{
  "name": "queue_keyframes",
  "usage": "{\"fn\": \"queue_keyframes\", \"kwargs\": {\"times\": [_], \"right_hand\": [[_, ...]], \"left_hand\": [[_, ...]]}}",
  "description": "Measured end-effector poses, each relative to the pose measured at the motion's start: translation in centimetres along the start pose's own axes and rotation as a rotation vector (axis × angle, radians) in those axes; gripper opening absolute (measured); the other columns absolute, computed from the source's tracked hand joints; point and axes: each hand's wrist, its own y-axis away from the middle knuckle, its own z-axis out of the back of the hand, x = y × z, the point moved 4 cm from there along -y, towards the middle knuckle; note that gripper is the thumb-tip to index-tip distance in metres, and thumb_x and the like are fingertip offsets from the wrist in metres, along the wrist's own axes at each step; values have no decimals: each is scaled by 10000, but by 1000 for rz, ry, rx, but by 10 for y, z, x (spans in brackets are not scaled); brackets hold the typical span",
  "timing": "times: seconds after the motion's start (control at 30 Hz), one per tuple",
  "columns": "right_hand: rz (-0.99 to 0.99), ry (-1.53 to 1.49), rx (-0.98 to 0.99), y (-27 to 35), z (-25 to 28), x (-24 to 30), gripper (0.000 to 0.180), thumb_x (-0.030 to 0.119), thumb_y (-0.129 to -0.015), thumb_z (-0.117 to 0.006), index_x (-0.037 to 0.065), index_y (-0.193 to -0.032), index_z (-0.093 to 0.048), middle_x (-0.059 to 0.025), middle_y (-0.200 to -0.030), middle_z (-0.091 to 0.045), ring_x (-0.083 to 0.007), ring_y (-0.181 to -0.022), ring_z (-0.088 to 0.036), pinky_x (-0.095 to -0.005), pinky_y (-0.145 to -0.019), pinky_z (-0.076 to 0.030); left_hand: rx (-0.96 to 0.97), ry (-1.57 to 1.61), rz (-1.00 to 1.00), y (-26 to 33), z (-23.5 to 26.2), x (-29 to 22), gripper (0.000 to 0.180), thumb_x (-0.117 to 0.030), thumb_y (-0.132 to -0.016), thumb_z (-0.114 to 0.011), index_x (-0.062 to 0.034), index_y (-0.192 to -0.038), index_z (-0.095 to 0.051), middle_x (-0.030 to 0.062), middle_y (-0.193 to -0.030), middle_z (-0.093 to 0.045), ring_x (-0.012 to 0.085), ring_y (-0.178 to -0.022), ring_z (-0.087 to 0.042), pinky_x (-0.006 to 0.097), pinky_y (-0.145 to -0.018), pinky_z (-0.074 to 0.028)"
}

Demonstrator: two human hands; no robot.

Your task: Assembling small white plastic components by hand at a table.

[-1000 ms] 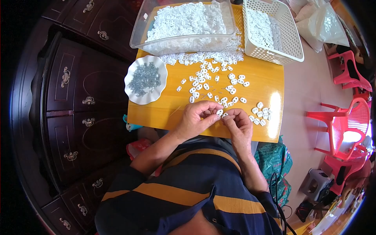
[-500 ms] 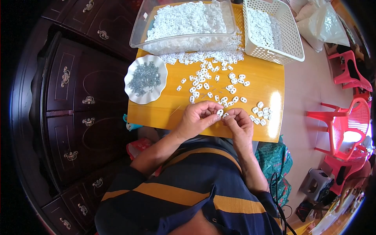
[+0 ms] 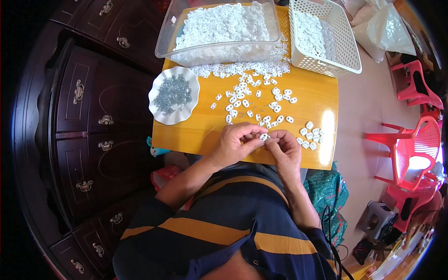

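Observation:
My left hand (image 3: 239,143) pinches a small white two-holed plastic piece (image 3: 264,137) between thumb and fingertips, just above the near edge of the yellow table. Closing in from the other side, my right hand (image 3: 285,148) has its thumb and forefinger pressed on the same piece. Whether it is a single part or two put together is too small to tell. Beyond my fingers lie several loose white pieces (image 3: 245,103), with thin metal pins (image 3: 242,115) among them. A separate group of white pieces (image 3: 309,134) sits to the right of my right hand.
A scalloped white dish (image 3: 158,115) of grey metal pins stands at the table's left. At the back are a clear plastic tub (image 3: 219,50) heaped with white parts and a white perforated basket (image 3: 333,69). Dark wooden drawers (image 3: 79,121) rise at left; red chairs (image 3: 401,144) stand right.
Two small white parts, one in each hand, have come together between my fingertips. My left fingers have shifted slightly toward my right hand.

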Motion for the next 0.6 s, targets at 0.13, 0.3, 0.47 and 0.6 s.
{"fn": "queue_keyframes", "kwargs": {"times": [0.13,0.3,0.47,0.6], "right_hand": [[-59,21,30,-1,3,-3,102,34,-991,-651,-31,-1070,-653,-30,-930,-702,-78,-824,-638,-214,-768,-513],[-119,1,83,-2,4,-10,146,102,-1004,-654,-23,-1076,-677,-54,-949,-717,-106,-815,-661,-241,-780,-537],[-148,-85,51,-2,1,-10,145,107,-1015,-648,-24,-1068,-679,-45,-948,-717,-98,-843,-654,-234,-792,-523],[-138,-153,39,-1,-3,-13,145,111,-1019,-637,-19,-1066,-681,-43,-954,-718,-99,-861,-656,-245,-812,-525]], "left_hand": [[22,-14,-29,-2,1,-1,220,42,-877,-723,-11,-1091,-729,62,-885,-732,85,-715,-666,252,-635,-533],[81,-77,-64,-3,4,-5,255,35,-868,-734,-14,-1117,-724,66,-907,-708,108,-766,-670,245,-668,-533],[150,-204,11,-6,-1,-23,349,-8,-840,-774,-18,-1181,-701,86,-966,-706,145,-822,-691,264,-703,-550],[7,-487,-271,-8,-9,-32,370,-93,-790,-818,-27,-1135,-701,120,-1025,-705,273,-858,-712,356,-721,-585]]}}
